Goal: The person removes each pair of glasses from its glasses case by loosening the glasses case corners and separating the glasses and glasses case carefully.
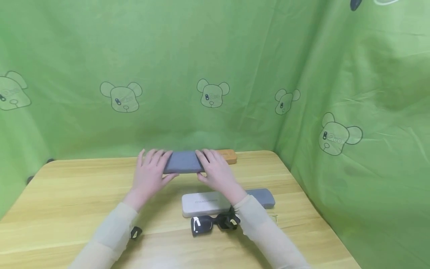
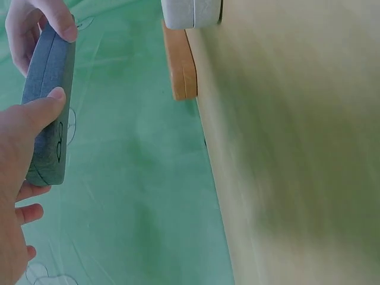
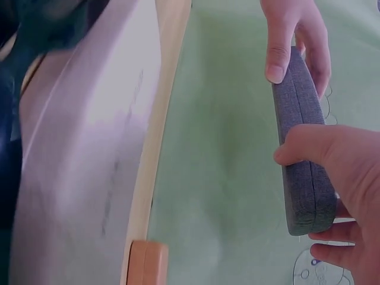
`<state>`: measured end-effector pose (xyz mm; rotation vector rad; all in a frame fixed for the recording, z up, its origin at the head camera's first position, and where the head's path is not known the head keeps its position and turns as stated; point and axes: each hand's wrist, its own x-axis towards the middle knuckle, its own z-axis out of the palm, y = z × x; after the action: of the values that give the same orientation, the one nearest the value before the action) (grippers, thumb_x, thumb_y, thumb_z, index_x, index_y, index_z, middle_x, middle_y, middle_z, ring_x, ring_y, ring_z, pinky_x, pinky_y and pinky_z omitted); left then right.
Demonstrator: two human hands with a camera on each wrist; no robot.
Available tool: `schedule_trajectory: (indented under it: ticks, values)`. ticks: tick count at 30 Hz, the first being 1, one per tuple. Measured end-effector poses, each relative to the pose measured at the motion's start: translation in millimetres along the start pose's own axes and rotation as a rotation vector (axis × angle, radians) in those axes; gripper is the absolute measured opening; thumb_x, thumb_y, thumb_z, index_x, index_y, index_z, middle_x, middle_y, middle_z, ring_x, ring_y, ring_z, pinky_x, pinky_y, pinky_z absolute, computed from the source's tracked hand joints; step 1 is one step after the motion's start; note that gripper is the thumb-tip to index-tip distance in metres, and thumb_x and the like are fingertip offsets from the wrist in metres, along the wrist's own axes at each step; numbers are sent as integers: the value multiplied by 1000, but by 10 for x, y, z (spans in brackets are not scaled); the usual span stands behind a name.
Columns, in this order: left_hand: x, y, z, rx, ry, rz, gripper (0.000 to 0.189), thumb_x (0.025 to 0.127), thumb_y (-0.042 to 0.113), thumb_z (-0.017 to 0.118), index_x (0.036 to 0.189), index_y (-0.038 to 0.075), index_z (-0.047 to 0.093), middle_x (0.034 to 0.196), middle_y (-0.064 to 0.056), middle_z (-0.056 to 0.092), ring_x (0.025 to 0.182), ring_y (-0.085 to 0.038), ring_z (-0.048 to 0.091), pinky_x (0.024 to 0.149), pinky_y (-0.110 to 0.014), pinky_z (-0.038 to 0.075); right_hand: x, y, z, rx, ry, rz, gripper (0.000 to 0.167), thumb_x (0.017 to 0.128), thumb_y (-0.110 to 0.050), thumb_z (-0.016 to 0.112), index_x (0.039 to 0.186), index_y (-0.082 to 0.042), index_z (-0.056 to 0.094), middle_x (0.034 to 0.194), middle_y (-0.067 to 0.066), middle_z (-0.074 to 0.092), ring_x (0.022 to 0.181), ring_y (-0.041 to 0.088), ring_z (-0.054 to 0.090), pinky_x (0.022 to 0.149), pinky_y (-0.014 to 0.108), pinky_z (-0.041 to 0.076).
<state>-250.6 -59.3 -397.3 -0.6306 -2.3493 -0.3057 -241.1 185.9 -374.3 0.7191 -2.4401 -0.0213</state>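
Note:
A dark grey-blue glasses case [image 1: 184, 162], its lid seam closed, is held up above the far part of the table by both hands. My left hand [image 1: 150, 170] grips its left end, thumb on the near side and fingers over the far side. At the other end my right hand [image 1: 217, 170] grips it the same way. In the left wrist view the case [image 2: 50, 89] is tilted, with a small glasses-shaped mark on one face. The right wrist view shows the seam side of the case [image 3: 303, 136] between the two thumbs.
Behind the right hand lies an orange case [image 1: 229, 156]. Nearer are a white glasses case [image 1: 203, 204], a grey-blue case [image 1: 263, 198] partly behind the right forearm, and black sunglasses [image 1: 215, 223]. A small dark item [image 1: 136, 232] sits by the left sleeve. Green curtains [image 1: 168, 123] surround the table [image 1: 84, 194].

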Motion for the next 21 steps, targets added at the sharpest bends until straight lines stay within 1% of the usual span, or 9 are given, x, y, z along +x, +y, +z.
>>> schedule_trajectory:
  ticks: [4, 7, 11, 14, 17, 21]
  values:
    - [-99, -41, -63, -8, 0, -17, 79, 74, 55, 77, 136, 13, 53, 129, -13, 62, 124, -35, 50, 115, -62, 25, 14, -116, 1, 16, -28, 1, 76, 76, -35, 77, 140, -6, 48, 131, 15, 59, 120, 31, 57, 105, 42, 48]
    - [-170, -73, -106, -1, 8, -17, 79, 72, 54, 79, 135, 13, 54, 128, -13, 63, 122, -35, 51, 115, -61, 26, 15, -194, 21, 28, -20, -5, 76, 75, -35, 78, 139, -6, 49, 129, 15, 60, 118, 31, 57, 105, 42, 49]
    - [-265, -124, -142, 24, 46, -2, 78, 71, 55, 78, 132, 12, 56, 125, -14, 64, 119, -35, 51, 110, -59, 32, 13, -275, 59, 35, 5, -25, 74, 74, -35, 79, 136, -6, 52, 127, 14, 61, 116, 31, 58, 105, 42, 49]
    - [-335, -155, -166, 23, 70, 2, 79, 70, 56, 77, 131, 10, 58, 123, -15, 64, 118, -35, 51, 107, -59, 33, 16, -337, 73, 51, 2, -31, 74, 74, -34, 79, 136, -6, 52, 127, 15, 60, 117, 31, 58, 106, 42, 48]
    - [-404, -178, -204, 9, 69, -9, 80, 68, 54, 79, 130, 9, 58, 123, -16, 64, 118, -37, 51, 108, -59, 32, 16, -406, 77, 69, -9, -28, 73, 74, -34, 79, 136, -6, 52, 128, 15, 60, 117, 30, 58, 105, 42, 49]
    - [-497, -196, -262, -3, 55, -29, 80, 66, 51, 82, 130, 8, 57, 122, -17, 64, 116, -39, 52, 109, -60, 31, 8, -504, 79, 78, -24, -27, 73, 74, -35, 79, 136, -8, 52, 128, 12, 61, 115, 27, 59, 102, 38, 51]
